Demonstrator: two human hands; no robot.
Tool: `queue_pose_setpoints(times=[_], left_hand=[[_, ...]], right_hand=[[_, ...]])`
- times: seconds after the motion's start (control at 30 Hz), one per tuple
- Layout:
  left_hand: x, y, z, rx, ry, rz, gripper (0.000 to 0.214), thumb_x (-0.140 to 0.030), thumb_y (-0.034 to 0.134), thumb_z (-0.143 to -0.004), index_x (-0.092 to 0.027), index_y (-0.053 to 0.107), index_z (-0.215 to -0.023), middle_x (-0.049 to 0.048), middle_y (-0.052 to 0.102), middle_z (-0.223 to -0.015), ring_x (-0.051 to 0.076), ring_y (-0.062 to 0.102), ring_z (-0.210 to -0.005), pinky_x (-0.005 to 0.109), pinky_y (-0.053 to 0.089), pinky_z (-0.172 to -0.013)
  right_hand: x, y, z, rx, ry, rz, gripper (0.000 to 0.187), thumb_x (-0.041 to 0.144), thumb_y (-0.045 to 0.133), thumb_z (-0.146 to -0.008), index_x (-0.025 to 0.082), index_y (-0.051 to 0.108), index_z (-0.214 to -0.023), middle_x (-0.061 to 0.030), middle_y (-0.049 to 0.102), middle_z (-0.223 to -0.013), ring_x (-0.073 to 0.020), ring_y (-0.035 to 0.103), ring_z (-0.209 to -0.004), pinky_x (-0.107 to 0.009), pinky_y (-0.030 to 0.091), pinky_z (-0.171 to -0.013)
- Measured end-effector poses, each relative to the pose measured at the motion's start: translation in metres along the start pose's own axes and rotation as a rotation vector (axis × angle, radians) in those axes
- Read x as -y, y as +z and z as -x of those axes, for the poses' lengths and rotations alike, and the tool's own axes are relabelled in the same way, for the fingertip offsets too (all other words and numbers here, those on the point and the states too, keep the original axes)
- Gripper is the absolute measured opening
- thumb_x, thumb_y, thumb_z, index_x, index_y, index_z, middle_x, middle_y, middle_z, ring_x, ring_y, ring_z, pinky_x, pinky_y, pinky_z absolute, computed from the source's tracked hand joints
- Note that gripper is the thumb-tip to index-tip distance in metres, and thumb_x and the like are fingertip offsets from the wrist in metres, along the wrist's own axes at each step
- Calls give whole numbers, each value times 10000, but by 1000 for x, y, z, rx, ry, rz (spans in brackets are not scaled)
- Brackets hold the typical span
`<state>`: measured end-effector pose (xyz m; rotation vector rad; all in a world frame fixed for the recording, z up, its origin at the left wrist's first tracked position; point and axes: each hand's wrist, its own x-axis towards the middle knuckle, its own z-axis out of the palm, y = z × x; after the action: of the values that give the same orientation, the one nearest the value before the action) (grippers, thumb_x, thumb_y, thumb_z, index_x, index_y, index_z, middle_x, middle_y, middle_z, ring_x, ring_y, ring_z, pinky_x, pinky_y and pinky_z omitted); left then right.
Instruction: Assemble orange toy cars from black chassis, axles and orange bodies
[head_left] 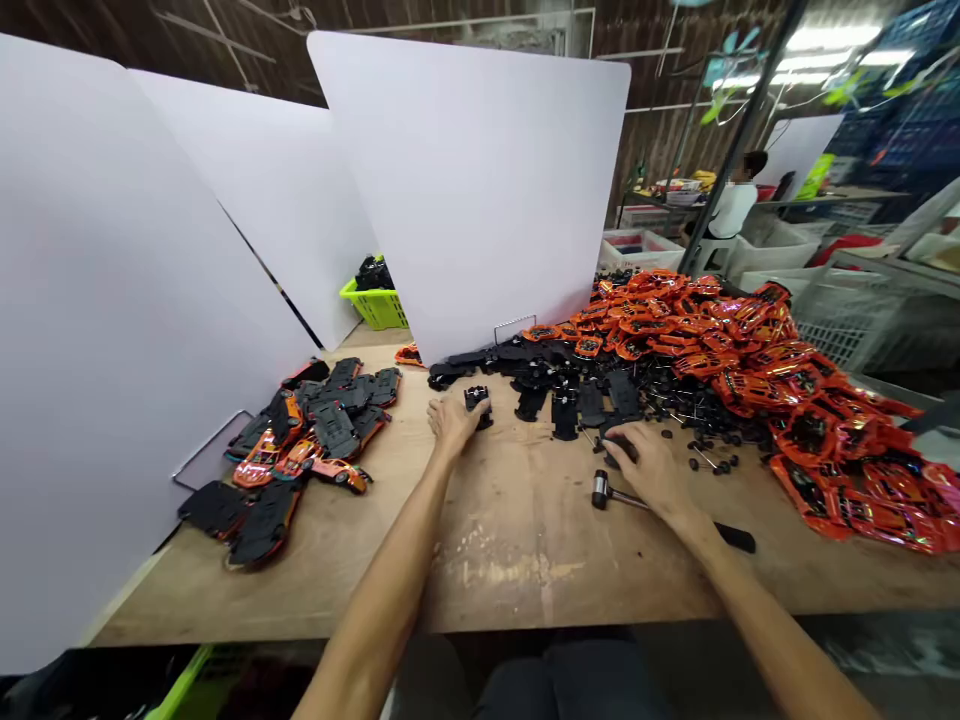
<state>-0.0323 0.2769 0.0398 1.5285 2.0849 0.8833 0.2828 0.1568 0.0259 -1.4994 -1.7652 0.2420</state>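
My left hand (451, 422) is closed at a small black toy car chassis (477, 396), its thumb lying across the part on the bare wood. My right hand (646, 462) has its fingers curled at the near edge of the black parts pile, beside a wheel axle (589, 437). Something dark shows between its thumb and fingers, too covered to identify. Beneath that wrist lies a hammer (600, 490) with a metal-banded head and black grip. More black chassis (564, 412) lie between and beyond the hands.
Orange toy car shells (690, 330) are heaped at the right, with loose wheel axles (709, 455) before them. Assembled cars (334, 430), many upside down, lie left. White panels (480, 190) border the wooden table (495, 590). A green basket (379, 308) stands behind; a person (735, 208) sits far right.
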Motion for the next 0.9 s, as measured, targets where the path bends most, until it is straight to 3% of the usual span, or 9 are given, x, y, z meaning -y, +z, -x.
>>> queue_pose_setpoints(times=[0.07, 0.17, 0.27, 0.37, 0.5, 0.6, 0.67, 0.77, 0.9], left_hand=[[-7, 7, -12, 17, -51, 4, 432, -407, 840, -719, -95, 582, -869, 343, 599, -1274, 461, 517, -1285, 491, 421, -991], [-7, 3, -13, 76, -69, 54, 329, -330, 830, -696, -157, 574, -807, 220, 720, -1032, 380, 665, -1072, 409, 487, -855], [1, -9, 7, 134, -7, 158, 280, -385, 773, -761, -180, 612, -864, 48, 715, -731, 254, 698, -736, 315, 497, -685], [6, -17, 45, 203, 64, 374, 379, -499, 780, -762, -168, 672, -911, -16, 663, -607, 177, 621, -560, 258, 467, -558], [2, -16, 106, 418, -40, 743, 478, -519, 899, -653, -144, 703, -875, 43, 746, -785, 189, 691, -674, 253, 547, -564], [5, -16, 140, 602, -240, 954, 465, -491, 916, -686, -147, 680, -891, 93, 776, -931, 238, 767, -795, 357, 654, -731], [12, -17, 154, 711, -328, 1053, 441, -454, 898, -742, -141, 691, -974, 143, 780, -1065, 268, 790, -899, 411, 658, -861], [21, -17, 163, 837, -379, 1155, 418, -401, 863, -806, -128, 717, -1086, 179, 774, -1154, 273, 789, -973, 421, 622, -974], [26, -9, 172, 853, -360, 1259, 422, -394, 863, -806, -156, 725, -1126, 134, 775, -1138, 253, 789, -919, 436, 629, -945]], right_hand=[[-13, -6, -3, -44, 12, 28, 256, 430, 554, -993, 220, 700, -1010, -100, 708, -1070, -276, 657, -1046, -437, 504, -964], [-41, -30, 4, -169, 132, 54, 298, 464, 552, -982, 207, 699, -1015, -113, 714, -1054, -275, 670, -987, -439, 531, -915], [-54, -50, 17, -197, 181, 69, 323, 478, 532, -994, 198, 693, -995, -100, 718, -972, -253, 678, -863, -405, 559, -800], [-40, -41, 19, -96, 83, 91, 240, 435, 590, -991, 230, 713, -1003, -82, 718, -1027, -257, 658, -975, -415, 538, -897], [-13, -5, -2, 177, -147, 239, 159, 206, 655, -947, 234, 729, -1084, -109, 695, -1150, -292, 587, -1123, -457, 490, -969], [-5, 5, -18, 248, -201, 249, 138, 105, 660, -906, 220, 735, -917, -102, 718, -1089, -298, 602, -1111, -495, 463, -985], [2, 4, -20, 234, -214, 181, 115, 133, 657, -925, 223, 727, -908, -103, 715, -1182, -301, 599, -1188, -528, 432, -1046], [28, 2, -5, 221, -214, -99, 48, 263, 677, -952, 233, 713, -959, -110, 615, -1449, -295, 549, -1357, -518, 411, -1130], [75, 16, 32, 373, -218, -355, 52, 298, 711, -937, 266, 722, -977, -76, 685, -1376, -284, 568, -1374, -495, 426, -1156]])
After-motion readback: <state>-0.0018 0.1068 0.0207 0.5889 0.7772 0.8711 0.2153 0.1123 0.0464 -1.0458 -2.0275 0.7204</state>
